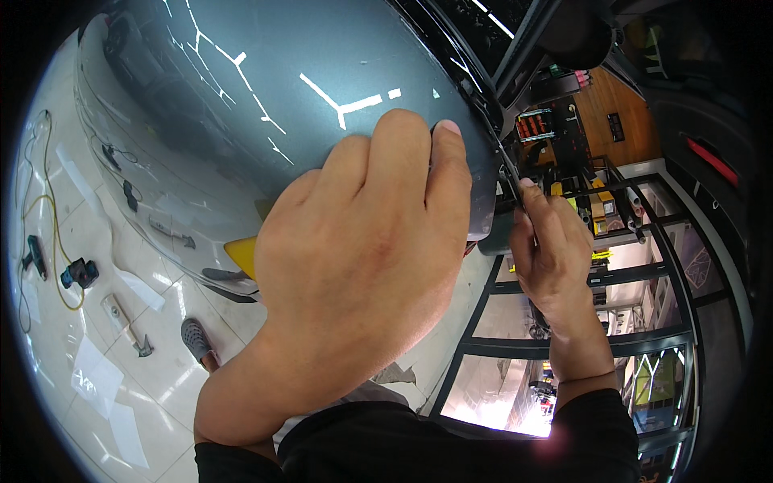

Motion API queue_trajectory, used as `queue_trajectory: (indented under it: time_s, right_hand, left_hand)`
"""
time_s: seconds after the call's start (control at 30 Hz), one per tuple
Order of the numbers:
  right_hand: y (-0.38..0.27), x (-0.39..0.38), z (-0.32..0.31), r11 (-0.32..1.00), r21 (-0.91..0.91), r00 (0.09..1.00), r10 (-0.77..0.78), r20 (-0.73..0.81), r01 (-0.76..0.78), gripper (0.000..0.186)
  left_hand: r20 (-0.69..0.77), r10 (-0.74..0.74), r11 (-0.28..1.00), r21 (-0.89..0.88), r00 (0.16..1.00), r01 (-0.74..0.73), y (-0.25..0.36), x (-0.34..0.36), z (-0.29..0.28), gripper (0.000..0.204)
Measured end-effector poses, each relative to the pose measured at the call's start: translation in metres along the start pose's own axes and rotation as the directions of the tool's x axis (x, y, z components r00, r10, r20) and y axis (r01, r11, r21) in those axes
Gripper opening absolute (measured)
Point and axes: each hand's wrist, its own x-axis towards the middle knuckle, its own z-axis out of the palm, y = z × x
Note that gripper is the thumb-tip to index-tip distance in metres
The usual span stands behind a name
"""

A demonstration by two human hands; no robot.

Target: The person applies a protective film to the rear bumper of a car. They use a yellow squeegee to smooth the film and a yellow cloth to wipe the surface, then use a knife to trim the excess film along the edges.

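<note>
My left hand (370, 225) lies over a glossy blue-grey car body panel (338, 56), its fingers bent and pressed together, the forefinger straighter than the others. From under its palm side juts the pointed corner of a yellow flat piece (241, 256); the rest of that piece is hidden by the hand. Over at the panel's right edge, my right hand (555, 241) is closed, thumb and forefinger pinching the end of a thin dark strip (506, 161) that runs along the gap by the open door. What lies inside its palm does not show.
On the tiled floor at left lie a hammer-like tool (126, 324), a dark power tool (79, 273), a yellow cable (53, 209) and white sheets (97, 374). A foot in a grey clog (196, 338) stands there. Right are shelves with tools (535, 125) and a dark-framed glass partition (580, 346).
</note>
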Motion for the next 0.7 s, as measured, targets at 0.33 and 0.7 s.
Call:
queue_trajectory:
  time_s: [0.33,0.7]
  right_hand:
    - [0.0007,-0.0049,0.0040,1.000,-0.023,1.000,-0.006,0.011,0.007,0.043]
    - [0.0082,-0.0038,-0.0030,1.000,-0.028,1.000,0.006,0.020,-0.005,0.042]
  left_hand:
    - [-0.028,0.010,1.000,-0.006,1.000,-0.010,-0.0044,-0.0016,0.0019,0.040]
    - [0.004,0.017,1.000,-0.019,1.000,-0.017,0.0020,0.0078,-0.0012,0.041]
